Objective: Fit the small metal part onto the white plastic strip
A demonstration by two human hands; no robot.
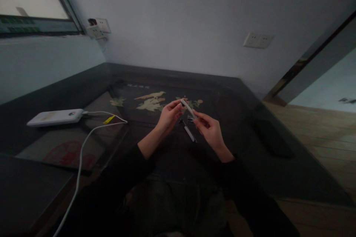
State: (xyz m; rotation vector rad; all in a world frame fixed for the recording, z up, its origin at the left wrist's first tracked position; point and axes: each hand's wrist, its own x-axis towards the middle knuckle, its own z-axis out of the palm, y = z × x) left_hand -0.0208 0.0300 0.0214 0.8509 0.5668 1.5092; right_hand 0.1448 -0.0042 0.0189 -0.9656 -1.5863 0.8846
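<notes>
Dark and shiny, the bench [250, 126] fills a dim corner of the room. Nearest, the right hand [210, 130] pinches the low end of a small white stick [188, 109], fingers closed on it. The left hand [169, 114] pinches the top end at 11 o'clock, so the stick stays steady and slanted between both. Just under it, a thin dark piece [190, 133] lies on the bench. Far off at 9 o'clock, a white power bank [55, 117] rests with its cable [83, 148].

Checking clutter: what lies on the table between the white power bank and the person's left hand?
In the head view, a white cable with a yellow tag.
</notes>
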